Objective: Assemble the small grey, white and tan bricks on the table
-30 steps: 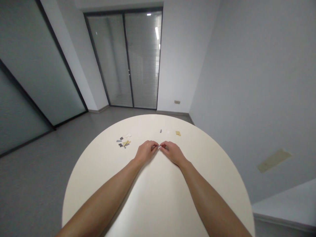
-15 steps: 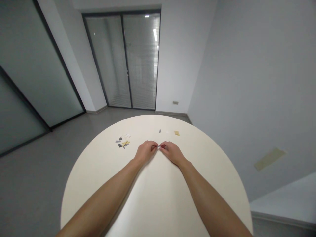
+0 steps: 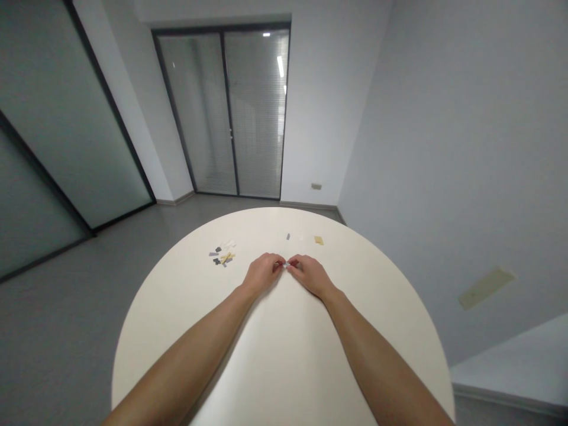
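Observation:
My left hand (image 3: pixel 261 272) and my right hand (image 3: pixel 310 273) meet fingertip to fingertip over the middle of a round cream table (image 3: pixel 284 367). Both hands are pinched closed on a tiny pale piece (image 3: pixel 286 264) held between them; its shape is too small to make out. A small heap of grey, white and yellow flat pieces (image 3: pixel 222 254) lies to the left of my left hand. Beyond my hands lie a small grey piece (image 3: pixel 288 236), a faint white piece (image 3: pixel 302 238) and a tan piece (image 3: pixel 318 240).
The table's far edge curves just past the loose pieces. Behind it is grey floor, glass doors with blinds (image 3: pixel 231 112), a glass partition at left and a white wall at right. A low white surface (image 3: pixel 510 367) shows at the lower right.
My hands have stayed pinched together at the same spot. Only the view has shifted slightly.

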### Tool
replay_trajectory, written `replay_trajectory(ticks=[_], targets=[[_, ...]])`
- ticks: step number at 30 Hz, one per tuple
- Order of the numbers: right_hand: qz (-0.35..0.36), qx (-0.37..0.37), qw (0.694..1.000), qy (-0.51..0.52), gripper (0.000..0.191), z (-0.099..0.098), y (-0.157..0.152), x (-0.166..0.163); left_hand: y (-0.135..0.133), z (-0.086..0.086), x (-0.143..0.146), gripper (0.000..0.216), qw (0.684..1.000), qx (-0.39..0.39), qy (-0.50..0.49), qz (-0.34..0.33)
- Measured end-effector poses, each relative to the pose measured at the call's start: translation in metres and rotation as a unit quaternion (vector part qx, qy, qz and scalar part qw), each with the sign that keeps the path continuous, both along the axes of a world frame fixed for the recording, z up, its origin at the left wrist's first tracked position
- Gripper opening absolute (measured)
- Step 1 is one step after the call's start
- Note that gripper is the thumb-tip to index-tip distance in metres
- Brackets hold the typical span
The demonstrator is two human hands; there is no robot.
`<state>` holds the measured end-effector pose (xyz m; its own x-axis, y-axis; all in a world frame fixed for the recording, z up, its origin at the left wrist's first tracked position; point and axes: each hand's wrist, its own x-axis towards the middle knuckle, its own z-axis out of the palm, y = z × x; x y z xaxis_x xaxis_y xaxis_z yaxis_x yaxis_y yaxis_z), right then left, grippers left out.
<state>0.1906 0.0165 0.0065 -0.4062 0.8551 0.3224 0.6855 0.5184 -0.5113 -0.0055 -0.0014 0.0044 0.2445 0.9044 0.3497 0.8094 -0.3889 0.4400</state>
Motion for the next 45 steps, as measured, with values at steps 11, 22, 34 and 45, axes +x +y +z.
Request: replay_trajectory(ticks=[11, 22, 34, 45], targets=[[-0.001, -0.002, 1.000, -0.002, 0.019, 0.0004, 0.0005, -0.0020, -0.0019, 0.0024, 0.0008, 0.022, 1.000, -0.005, 0.001, 0.004], [0.011, 0.012, 1.000, 0.001, 0.022, -0.0013, 0.0018, -0.0016, -0.0040, 0.0033, 0.0025, 0.023, 1.000, 0.001, 0.009, 0.007], [0.005, 0.003, 1.000, 0.015, 0.020, -0.0011, 0.0003, -0.0011, -0.0014, 0.0004, 0.0012, 0.023, 1.000, 0.002, 0.014, 0.004], [0.015, 0.014, 1.000, 0.013, 0.017, -0.0030, 0.0023, -0.0019, -0.0024, -0.0003, 0.0001, 0.025, 1.000, 0.008, 0.015, 0.001]])
